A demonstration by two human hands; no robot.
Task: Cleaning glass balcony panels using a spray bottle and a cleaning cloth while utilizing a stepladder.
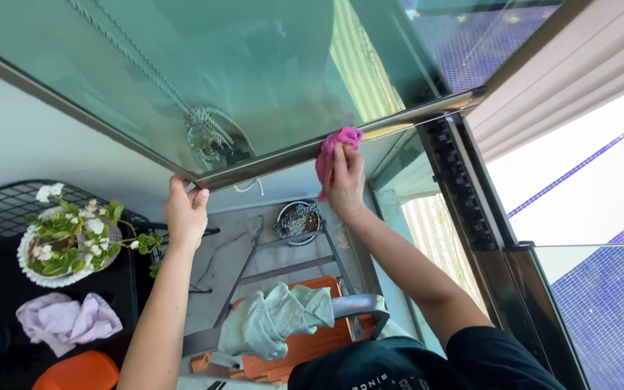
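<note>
My right hand (pixel 344 180) presses a pink cloth (pixel 335 148) against the metal bottom rail (pixel 370 130) of a tinted glass panel (pixel 254 65). The cloth is bunched under my fingers and pokes out above them. My left hand (pixel 185 213) grips the same rail further left, near where its metal edge ends, fingers hooked over it. Both arms reach out from my dark shirt at the bottom of the view.
A stepladder (pixel 290 289) with an orange top stands below, a pale green cloth (pixel 272 321) draped on it. A white-flowered plant in a white pot (pixel 66 242) sits on a black wire table at left, beside a crumpled lilac cloth (pixel 66 321). A dark window frame (pixel 471 209) rises at right.
</note>
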